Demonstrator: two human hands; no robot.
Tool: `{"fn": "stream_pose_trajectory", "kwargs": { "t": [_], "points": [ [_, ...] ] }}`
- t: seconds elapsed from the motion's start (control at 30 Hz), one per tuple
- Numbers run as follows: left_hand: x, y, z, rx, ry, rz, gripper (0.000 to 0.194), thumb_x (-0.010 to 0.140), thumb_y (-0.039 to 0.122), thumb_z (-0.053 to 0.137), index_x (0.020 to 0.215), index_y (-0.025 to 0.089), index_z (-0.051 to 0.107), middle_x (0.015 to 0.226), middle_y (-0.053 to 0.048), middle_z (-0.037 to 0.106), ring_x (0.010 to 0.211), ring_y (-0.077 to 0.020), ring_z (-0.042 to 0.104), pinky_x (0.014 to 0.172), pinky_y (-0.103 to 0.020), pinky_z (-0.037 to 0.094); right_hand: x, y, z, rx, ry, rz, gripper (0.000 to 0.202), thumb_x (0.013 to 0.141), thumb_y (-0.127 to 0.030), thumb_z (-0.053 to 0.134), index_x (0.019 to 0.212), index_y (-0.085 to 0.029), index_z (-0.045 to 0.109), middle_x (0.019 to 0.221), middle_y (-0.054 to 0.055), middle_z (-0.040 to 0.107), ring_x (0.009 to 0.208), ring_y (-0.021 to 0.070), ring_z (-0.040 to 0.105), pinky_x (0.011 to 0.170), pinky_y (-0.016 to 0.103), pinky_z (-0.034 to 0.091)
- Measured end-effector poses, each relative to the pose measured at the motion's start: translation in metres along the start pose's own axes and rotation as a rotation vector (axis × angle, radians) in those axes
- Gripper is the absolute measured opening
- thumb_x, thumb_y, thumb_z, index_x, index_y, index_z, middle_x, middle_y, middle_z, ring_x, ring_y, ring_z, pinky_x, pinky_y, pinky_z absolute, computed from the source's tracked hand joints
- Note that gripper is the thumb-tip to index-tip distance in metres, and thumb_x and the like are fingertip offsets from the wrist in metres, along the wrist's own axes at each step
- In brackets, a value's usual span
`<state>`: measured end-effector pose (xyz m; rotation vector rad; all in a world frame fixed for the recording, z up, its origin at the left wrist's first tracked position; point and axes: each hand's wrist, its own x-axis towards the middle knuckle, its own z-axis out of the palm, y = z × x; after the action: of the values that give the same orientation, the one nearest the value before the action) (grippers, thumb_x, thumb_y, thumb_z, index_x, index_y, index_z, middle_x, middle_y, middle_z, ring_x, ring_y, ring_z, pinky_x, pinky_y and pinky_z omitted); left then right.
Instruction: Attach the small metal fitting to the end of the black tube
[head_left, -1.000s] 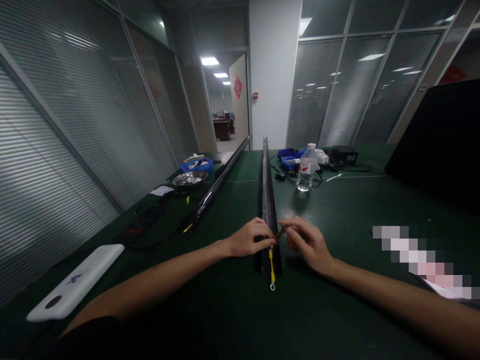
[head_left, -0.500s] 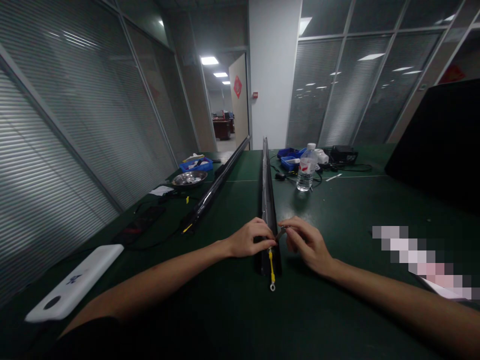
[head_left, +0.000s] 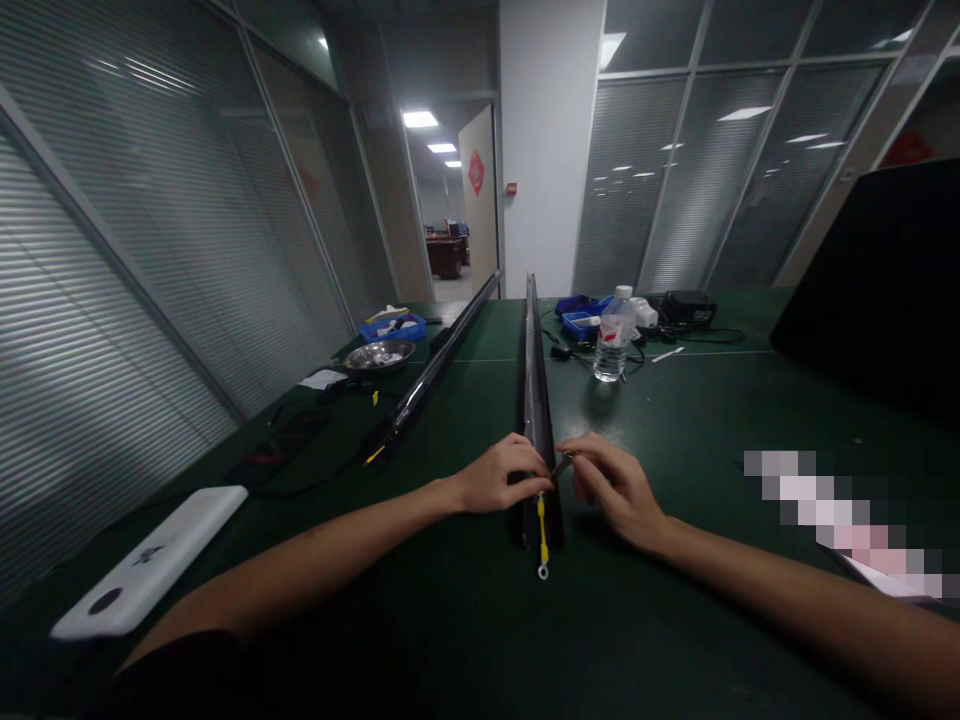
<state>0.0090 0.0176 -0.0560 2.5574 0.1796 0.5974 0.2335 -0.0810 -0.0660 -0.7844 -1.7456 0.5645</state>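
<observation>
A long black rail with a greyish inner channel runs away from me along the table. Over its near end my left hand is closed, thumb and fingers together at the upper end of a short yellow wire. The exact grip is hidden by the fingers. The wire's other end has a silver ring terminal and hangs toward me. At the rail's right edge my right hand pinches a small flat metal tool, whose tip reaches toward my left fingertips.
A second black rail lies to the left, near a metal bowl and a blue tray. A white device rests at near left. Right of the rail are a water bottle, blue bins and cables.
Both hands stay in nearly the same place and pose. The ring end of the yellow wire has shifted very slightly left.
</observation>
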Motion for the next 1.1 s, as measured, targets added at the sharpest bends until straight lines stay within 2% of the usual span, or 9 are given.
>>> {"fn": "stream_pose_trajectory", "kwargs": {
  "t": [0.1, 0.37, 0.6, 0.9, 1.1],
  "points": [
    [-0.0001, 0.0006, -0.0002, 0.001, 0.014, -0.007, 0.02, 0.105, 0.032, 0.062, 0.099, 0.015, 0.072, 0.106, -0.007, 0.076, 0.103, -0.0209, 0.066, 0.108, -0.039, 0.039, 0.0005, -0.0006, -0.0007, -0.027, -0.005, -0.016, 0.023, 0.111, -0.029, 0.05, 0.123, -0.024, 0.069, 0.084, 0.001, 0.059, 0.061, 0.0129, 0.059, 0.058, 0.027, 0.05],
    [0.0001, 0.0, -0.0006, -0.013, -0.026, -0.004, 0.02, 0.108, 0.026, 0.055, 0.104, 0.016, 0.072, 0.106, -0.006, 0.076, 0.102, -0.0195, 0.067, 0.11, -0.039, 0.038, -0.002, 0.0012, 0.0009, 0.024, -0.011, 0.032, 0.021, 0.109, -0.03, 0.055, 0.126, -0.024, 0.066, 0.096, 0.004, 0.062, 0.064, 0.0121, 0.062, 0.054, 0.024, 0.05],
    [-0.0007, -0.002, -0.0005, -0.001, -0.006, 0.022, 0.016, 0.104, 0.028, 0.061, 0.102, 0.016, 0.072, 0.107, -0.006, 0.076, 0.103, -0.0202, 0.066, 0.108, -0.039, 0.039, -0.0003, -0.0006, -0.0004, -0.01, -0.008, 0.017, 0.023, 0.111, -0.03, 0.05, 0.123, -0.024, 0.068, 0.087, 0.002, 0.06, 0.063, 0.0129, 0.06, 0.057, 0.026, 0.051],
    [0.0006, 0.0008, -0.0002, -0.012, -0.013, 0.0, 0.023, 0.108, 0.028, 0.054, 0.102, 0.016, 0.072, 0.104, -0.006, 0.076, 0.101, -0.0197, 0.067, 0.11, -0.039, 0.038, -0.002, 0.0014, 0.0007, 0.027, -0.022, 0.067, 0.023, 0.109, -0.034, 0.055, 0.127, -0.024, 0.065, 0.096, 0.004, 0.063, 0.064, 0.0132, 0.061, 0.055, 0.026, 0.05],
    [-0.0002, 0.0021, -0.0014, -0.007, -0.011, -0.037, 0.018, 0.104, 0.031, 0.061, 0.102, 0.017, 0.072, 0.107, -0.007, 0.076, 0.105, -0.0215, 0.065, 0.109, -0.039, 0.038, 0.0006, -0.0011, -0.0007, -0.041, -0.014, 0.027, 0.026, 0.112, -0.032, 0.047, 0.123, -0.023, 0.068, 0.083, 0.002, 0.06, 0.062, 0.0142, 0.059, 0.057, 0.027, 0.05]
  ]
}}
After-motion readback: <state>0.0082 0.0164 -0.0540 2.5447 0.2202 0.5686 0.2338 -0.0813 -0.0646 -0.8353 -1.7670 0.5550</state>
